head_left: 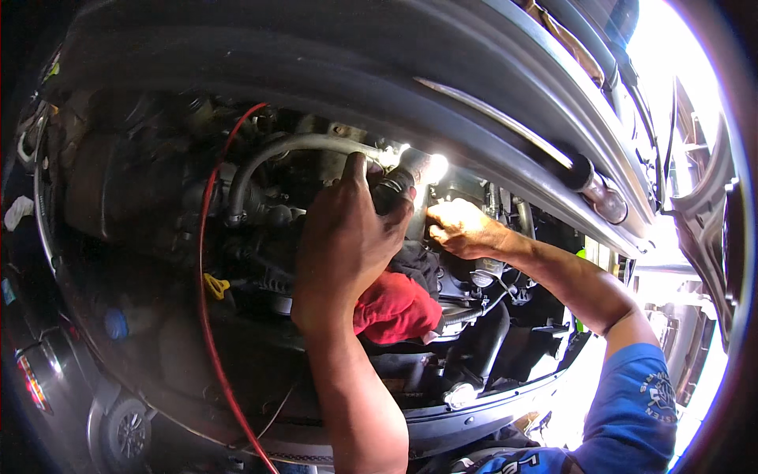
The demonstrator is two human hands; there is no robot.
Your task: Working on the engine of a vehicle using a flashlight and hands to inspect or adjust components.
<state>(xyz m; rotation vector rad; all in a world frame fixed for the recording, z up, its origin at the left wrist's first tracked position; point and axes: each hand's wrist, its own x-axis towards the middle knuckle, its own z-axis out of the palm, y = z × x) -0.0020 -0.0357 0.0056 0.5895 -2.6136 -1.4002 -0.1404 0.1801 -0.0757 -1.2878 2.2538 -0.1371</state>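
Note:
My left hand (351, 221) reaches up into a vehicle's engine bay, fingers and thumb closed around a short black ribbed cylinder (392, 189) that looks like a flashlight. Beside its far end is a bright glare, and strong light falls across my right hand (462, 227). That hand comes in from the right with its fingers curled together against the engine parts. Whatever they grip is too small or hidden to make out. Below and between the hands lies a crumpled red cloth (399, 308), with dark fabric (418, 265) bunched above it. A thick grey hose (296, 144) arches behind my left hand.
The raised hood (260, 55) hangs close above, with a shiny strut (505, 122) along it. A thin red hose (207, 276) curves down past a yellow handle (215, 286). A blue cap (116, 323) sits at left. Another vehicle's wheel (129, 430) shows lower left.

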